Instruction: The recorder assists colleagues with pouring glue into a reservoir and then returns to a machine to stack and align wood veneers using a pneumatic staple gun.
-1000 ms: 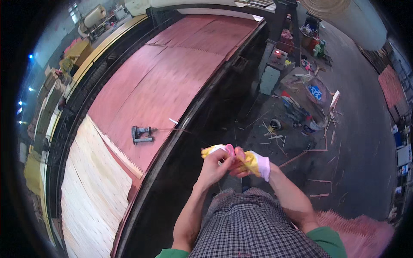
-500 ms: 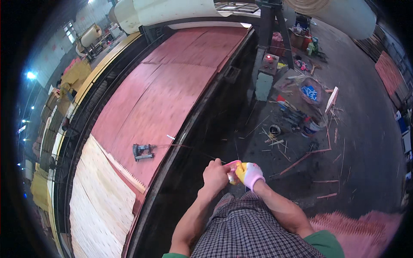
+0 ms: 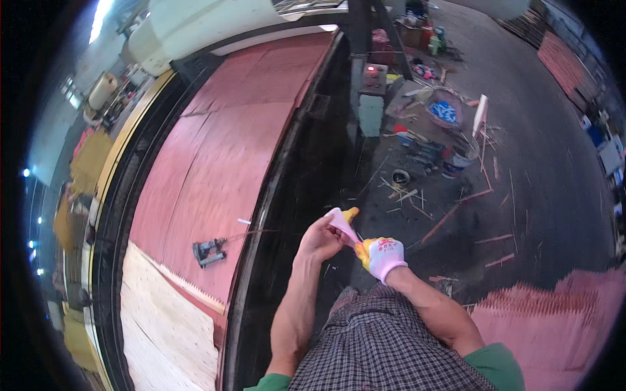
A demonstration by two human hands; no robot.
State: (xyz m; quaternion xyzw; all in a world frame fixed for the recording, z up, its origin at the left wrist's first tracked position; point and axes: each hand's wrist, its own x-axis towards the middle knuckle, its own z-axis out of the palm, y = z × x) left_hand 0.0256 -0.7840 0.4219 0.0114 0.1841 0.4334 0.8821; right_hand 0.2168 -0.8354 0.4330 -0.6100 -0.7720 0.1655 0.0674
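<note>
head view, loose glove [image 3: 342, 225], slanting lengthwise toward lower right

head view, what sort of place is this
Probably a plywood or veneer workshop: red sheets and a pale sheet look like thin wood, a grey tool lies on the red, and wood scraps litter the floor.

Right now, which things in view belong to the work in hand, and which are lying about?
In hand:
loose pink-and-yellow fabric glove
bare left hand, touching it
right hand, wearing a white-and-yellow fabric glove, pinching it

Apparently lying about:
dark grey handheld tool, on pinkish-red wooden sheets
thin reddish wooden strips, on the floor
</note>
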